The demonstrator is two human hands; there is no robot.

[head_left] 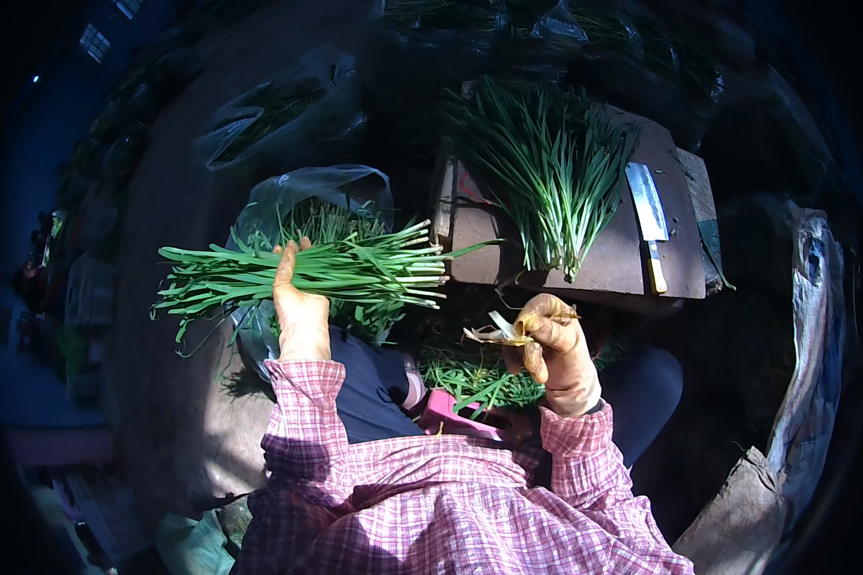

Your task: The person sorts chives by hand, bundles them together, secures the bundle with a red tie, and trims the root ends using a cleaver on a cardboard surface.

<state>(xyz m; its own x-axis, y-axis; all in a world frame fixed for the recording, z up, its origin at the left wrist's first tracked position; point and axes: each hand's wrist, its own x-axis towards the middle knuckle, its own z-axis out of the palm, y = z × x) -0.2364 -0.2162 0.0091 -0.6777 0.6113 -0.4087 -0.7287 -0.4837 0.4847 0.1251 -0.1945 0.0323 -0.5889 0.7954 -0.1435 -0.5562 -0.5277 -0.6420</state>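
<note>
Two hands are at work. The left hand (pixel 299 302) holds a green stalk bunch (pixel 384 271) on the near left, beside the table (pixel 609 264); its grip is closed around the leafy part, with a digit laid across the top. The right hand (pixel 558 353), off the near edge of the table, has its grip pinching some yellowed scraps (pixel 510 333) between thumb and fingers.

Edges: the table's near edge runs between the right hand and a second bunch (pixel 556 192). Brown surface shows between that bunch and a knife (pixel 649 211), and also at the near left corner. The knife lies near the right edge, wooden handle toward the near side. One long leaf of the held bunch reaches toward the near left corner; contact cannot be determined. A clear plastic bag (pixel 360 184) of greens sits behind and below the held bunch, limiting room there.

Markings: a reddish mark at the table's left side is too small to make out.

Condition: the held stalks are long, slim and bright green, lying roughly level. Pale stem ends point right, nearly aligned but uneven; leaf tips fan left, several drooping.
</note>
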